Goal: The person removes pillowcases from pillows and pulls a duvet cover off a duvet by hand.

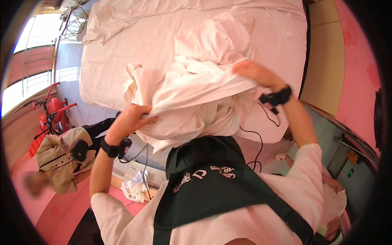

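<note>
A large white bed sheet (pixel 196 87), bunched and folded, hangs over the near side of the bed in front of me. My left hand (pixel 131 118) pinches its left edge between thumb and fingers. My right hand (pixel 257 74), slightly blurred, grips the right end of the same edge, with its fingertips partly hidden against the cloth. Between my hands the edge is pulled fairly taut, and loose folds drop below it toward my dark apron (pixel 204 179). Whether the cloth is a single sheet or a cover, I cannot tell.
The white-covered bed (pixel 277 45) spreads ahead, with more rumpled cloth on it. A person in a beige jacket (pixel 65 155) is at the left, near a red exercise bike (pixel 55 110). Another person (pixel 332 196) is at the lower right. A black cable (pixel 261 151) dangles by my right side.
</note>
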A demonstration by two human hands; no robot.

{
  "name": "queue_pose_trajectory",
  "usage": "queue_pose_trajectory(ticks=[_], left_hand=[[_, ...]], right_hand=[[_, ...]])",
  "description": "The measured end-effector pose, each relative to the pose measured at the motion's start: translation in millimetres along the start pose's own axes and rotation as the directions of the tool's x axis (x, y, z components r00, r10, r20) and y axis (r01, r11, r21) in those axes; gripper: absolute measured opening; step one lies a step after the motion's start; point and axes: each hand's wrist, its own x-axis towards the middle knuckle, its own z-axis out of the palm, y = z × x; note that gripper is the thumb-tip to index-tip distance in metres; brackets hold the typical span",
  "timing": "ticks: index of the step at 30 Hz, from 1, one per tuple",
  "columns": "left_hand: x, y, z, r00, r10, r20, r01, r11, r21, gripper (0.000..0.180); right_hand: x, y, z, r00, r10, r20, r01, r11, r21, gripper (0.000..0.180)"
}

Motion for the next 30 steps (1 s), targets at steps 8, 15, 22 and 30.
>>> queue_pose_trajectory(ticks=[8,15,22,30], left_hand=[[11.4,-53.6,-59.2,0.933,0.021,-0.360,0.035,0.988,0.149,0.011],[-39.6,-107.4,-21.4,0.712,-0.227,-0.664,0.170,0.974,-0.151,0.013],[-97.4,-22.2,-33.4,0.519,0.054,-0.853,-0.056,0.998,0.030,0.017],[-133.9,-158.3,-148.9,0.421,0.061,-0.905,0.420,0.871,0.254,0.038]], right_hand=[[10.3,47.5,-220.9,0.653,-0.096,-0.751,0.091,0.995,-0.048,0.029],[71.9,102.5,-23.0,0.645,-0.179,-0.743,0.012,0.975,-0.224,0.020],[127.3,169.9,91.2,0.338,-0.059,-0.939,-0.489,0.842,-0.229,0.051],[32.6,107.5,23.1,0.889,0.149,-0.434,0.162,0.782,0.601,0.025]])
